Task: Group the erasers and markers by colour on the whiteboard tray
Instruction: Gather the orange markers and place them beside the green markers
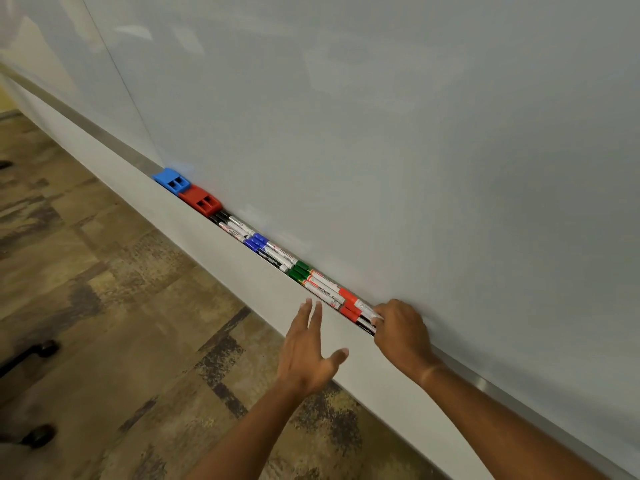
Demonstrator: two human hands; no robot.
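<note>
Along the whiteboard tray (242, 268) lie a blue eraser (172, 180), then a red eraser (201, 200), then black-capped markers (228, 223), blue-capped markers (258, 242), green-capped markers (299, 270) and red-capped markers (349, 306). My right hand (401, 329) rests at the near end of the row, its fingers curled over the ends of the red markers. Out in front of the tray's face hovers my left hand (308, 351), fingers spread and straight, holding nothing.
The whiteboard (381, 133) fills the upper right. Patterned brown carpet (104, 323) covers the floor on the left, and dark chair casters (38, 351) show at the left edge.
</note>
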